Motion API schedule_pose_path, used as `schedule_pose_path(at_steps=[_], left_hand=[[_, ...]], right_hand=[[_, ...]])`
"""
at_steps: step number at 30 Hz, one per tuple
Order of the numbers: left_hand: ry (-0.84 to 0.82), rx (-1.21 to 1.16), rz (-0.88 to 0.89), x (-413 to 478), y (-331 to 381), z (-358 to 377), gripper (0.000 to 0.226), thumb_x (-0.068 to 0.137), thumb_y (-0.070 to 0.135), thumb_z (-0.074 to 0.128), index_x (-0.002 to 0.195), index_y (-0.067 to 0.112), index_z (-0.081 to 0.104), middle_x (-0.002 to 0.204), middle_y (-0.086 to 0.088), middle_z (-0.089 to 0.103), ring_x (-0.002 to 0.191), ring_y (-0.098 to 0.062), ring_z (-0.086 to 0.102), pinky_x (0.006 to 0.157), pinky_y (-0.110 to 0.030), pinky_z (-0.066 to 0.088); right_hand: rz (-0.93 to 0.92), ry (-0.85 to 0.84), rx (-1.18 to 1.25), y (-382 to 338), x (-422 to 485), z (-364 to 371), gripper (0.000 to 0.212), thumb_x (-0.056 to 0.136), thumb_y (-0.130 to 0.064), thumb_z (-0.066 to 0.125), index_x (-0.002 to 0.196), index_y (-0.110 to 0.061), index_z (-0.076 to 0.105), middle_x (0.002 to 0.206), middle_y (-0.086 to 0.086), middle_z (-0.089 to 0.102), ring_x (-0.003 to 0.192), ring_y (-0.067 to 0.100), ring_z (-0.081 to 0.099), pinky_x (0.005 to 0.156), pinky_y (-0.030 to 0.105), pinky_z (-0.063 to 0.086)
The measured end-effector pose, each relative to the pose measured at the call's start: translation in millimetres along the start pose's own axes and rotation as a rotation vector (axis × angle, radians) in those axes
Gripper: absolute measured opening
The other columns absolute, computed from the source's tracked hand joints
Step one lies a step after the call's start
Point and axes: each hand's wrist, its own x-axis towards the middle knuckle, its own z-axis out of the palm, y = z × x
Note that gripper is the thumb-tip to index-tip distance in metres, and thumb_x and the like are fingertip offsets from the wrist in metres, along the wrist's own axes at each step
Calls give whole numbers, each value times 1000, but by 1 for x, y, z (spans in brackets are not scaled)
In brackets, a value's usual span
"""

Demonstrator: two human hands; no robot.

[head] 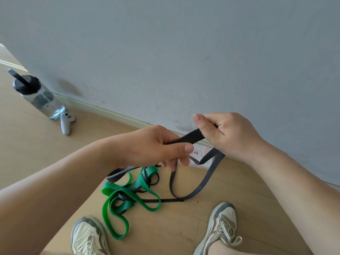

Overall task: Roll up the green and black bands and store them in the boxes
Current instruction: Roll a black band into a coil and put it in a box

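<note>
Both the left hand [161, 146] and right hand [226, 133] pinch one black band [191, 137] taut, so I'd keep it flat and roll tightly, lifting clear of the tangled green band [117, 197].

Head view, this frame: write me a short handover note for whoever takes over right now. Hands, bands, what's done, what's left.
Left hand: closed grip on a flat black elastic band, held up in the air.
Right hand: pinching the same band further along, so a short stretch runs between the hands.
The rest of that black band hangs down and loops across the wooden floor.
The wide green elastic band lies loose on the floor, tangled with black strap, between the two pale sneakers.
Done: no finished roll visible.
Left: roll both bands and box them; no box clearly visible.
</note>
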Motion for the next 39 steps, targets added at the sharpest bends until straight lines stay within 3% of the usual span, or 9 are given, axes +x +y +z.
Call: schedule_pose_path(at_steps=[3, 9, 13, 16, 20, 24, 28, 35, 39], left_hand=[[5, -43, -15, -3, -7, -8, 29, 103, 47, 57, 100, 25, 76, 86, -1, 77, 92, -27, 72, 94, -36, 57], [101, -98, 8, -4, -12, -9, 29, 110, 28, 46, 100, 11, 67, 68, -6, 66, 58, -20, 59, 62, -35, 51], [94, -65, 58, -4, -4, -3, 28, 109, 29, 48, 95, 12, 66, 64, 0, 58, 50, -14, 47, 48, -24, 39], [83, -33, 123, -1, 4, 6, 28, 108, 34, 50, 91, 20, 68, 60, 11, 53, 54, -12, 44, 55, -25, 37], [104, -51, 134, 3, 9, 15, 30, 107, 32, 51, 84, 22, 67, 57, 10, 53, 51, -10, 43, 53, -19, 37], [3, -5, 11, -1, 5, 3, 24, 100, 37, 63, 85, 21, 71, 65, 1, 67, 50, -13, 42, 47, -19, 35], [-56, 87, -64, -4, 0, -9, 28, 96, 44, 68, 76, 25, 71, 67, 3, 70, 48, -10, 43, 51, -24, 38], [-92, 318, -176, -7, -9, -21, 38, 95, 59, 58, 89, 22, 62, 66, 0, 52, 55, -21, 51, 54, -44, 59], [-41, 390, -182, 2, -8, -11, 28, 101, 47, 55, 90, 23, 64, 61, 7, 56, 55, -14, 65, 42, -11, 42]], right_hand=[[17, 28, -44, 8, 3, -4, 61, 99, -67, 33, 59, -20, 36, 48, -7, 34, 48, 13, 38, 50, 30, 30], [155, -120, 22, 29, 4, 4, 62, 99, -68, 34, 61, -19, 38, 49, -11, 36, 50, 9, 35, 57, 34, 33], [278, -377, 231, 21, 1, 7, 68, 102, -64, 29, 83, -10, 67, 68, -1, 67, 76, 25, 66, 77, 36, 49], [150, -345, 488, -7, 0, 3, 64, 110, -50, 25, 92, -12, 73, 85, 6, 76, 92, 23, 72, 89, 32, 52], [141, -292, 524, -30, 2, 14, 62, 108, -51, 33, 80, -4, 62, 66, 11, 65, 62, 12, 62, 66, 33, 50], [171, -346, 336, -26, 6, 31, 86, 98, -74, 30, 72, 0, 64, 58, 7, 60, 57, 17, 58, 65, 43, 50], [120, -288, 225, -12, 6, 23, 76, 87, -75, 47, 61, -6, 65, 50, 3, 47, 47, 14, 40, 48, 21, 34], [227, -244, 131, 15, 6, 22, 71, 94, -72, 40, 53, -15, 40, 45, -6, 35, 41, 9, 35, 46, 18, 30], [232, -289, 103, 18, 4, 32, 72, 95, -73, 35, 56, -14, 44, 42, -8, 42, 41, 7, 41, 55, 27, 37]])
